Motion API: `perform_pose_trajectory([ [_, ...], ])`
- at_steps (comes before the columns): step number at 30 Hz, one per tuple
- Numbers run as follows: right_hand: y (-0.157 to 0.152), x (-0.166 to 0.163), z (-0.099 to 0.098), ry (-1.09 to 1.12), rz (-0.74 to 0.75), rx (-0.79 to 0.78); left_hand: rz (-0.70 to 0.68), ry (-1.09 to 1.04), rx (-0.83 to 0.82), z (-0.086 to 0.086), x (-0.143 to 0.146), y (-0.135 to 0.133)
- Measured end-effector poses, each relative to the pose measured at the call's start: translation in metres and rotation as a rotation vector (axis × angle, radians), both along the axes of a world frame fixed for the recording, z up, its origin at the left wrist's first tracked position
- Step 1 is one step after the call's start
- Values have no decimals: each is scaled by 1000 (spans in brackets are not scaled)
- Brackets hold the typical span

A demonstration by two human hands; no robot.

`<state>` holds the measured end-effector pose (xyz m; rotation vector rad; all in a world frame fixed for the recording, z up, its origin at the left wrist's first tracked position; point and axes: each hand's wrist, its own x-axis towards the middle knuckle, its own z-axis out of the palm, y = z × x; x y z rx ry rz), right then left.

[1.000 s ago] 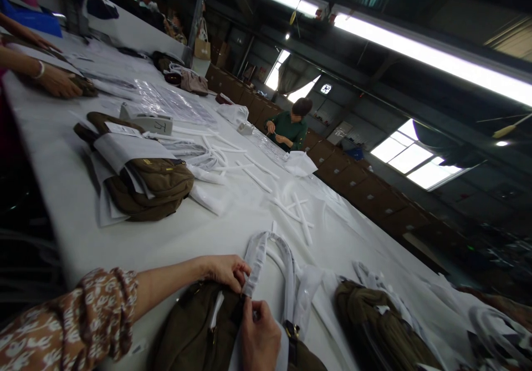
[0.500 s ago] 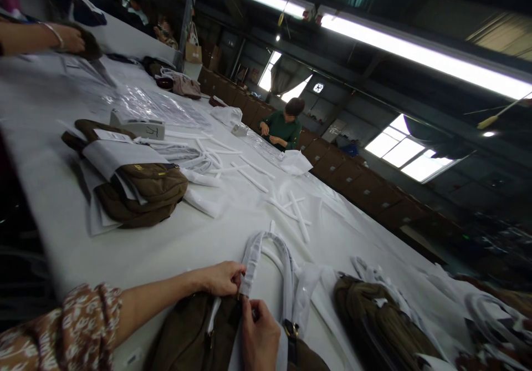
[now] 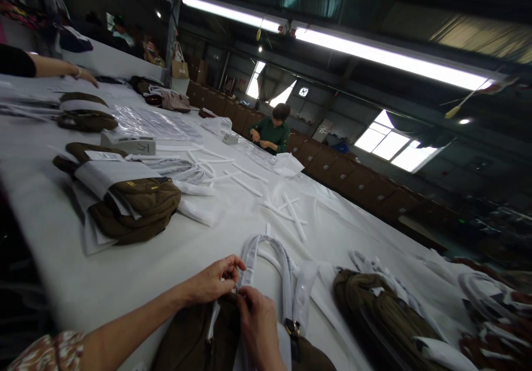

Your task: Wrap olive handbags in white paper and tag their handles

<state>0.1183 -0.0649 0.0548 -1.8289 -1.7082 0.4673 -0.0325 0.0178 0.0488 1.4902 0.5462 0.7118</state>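
An olive-brown handbag lies at the table's near edge, partly below the picture. Its handle arches up in a white wrapping. My left hand pinches at the left foot of this handle, index finger raised a little. My right hand is closed at the same spot, just below, with thumb and fingertips against the wrapping's lower end. What exactly lies between the fingertips is partly hidden. A gold-coloured buckle shows at the handle's other foot.
Wrapped brown bags are stacked on the left, and another olive bag lies on the right. White strips are scattered mid-table near a grey box. A co-worker's arm reaches in at far left; another person works across the table.
My left hand's index finger has lifted off the handle wrapping. My right hand has stayed at the handle's foot. The co-worker's hand at far left has let go of a brown bag, now on the table.
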Motion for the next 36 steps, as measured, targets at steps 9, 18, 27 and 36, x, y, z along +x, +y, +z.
perform_pose_trajectory([
  [9, -3, 0, -15, 293, -29, 42, 121, -7, -229, -21, 13, 3],
  [18, -6, 0, -21, 389, -68, 32, 162, 108, -184, -35, 23, -3],
  [27, -2, 5, -22, 269, -178, 28, 109, -63, -266, -32, 23, -11],
  [36, -39, 46, -13, 281, 401, 9, 42, -334, -642, -37, 17, -3],
])
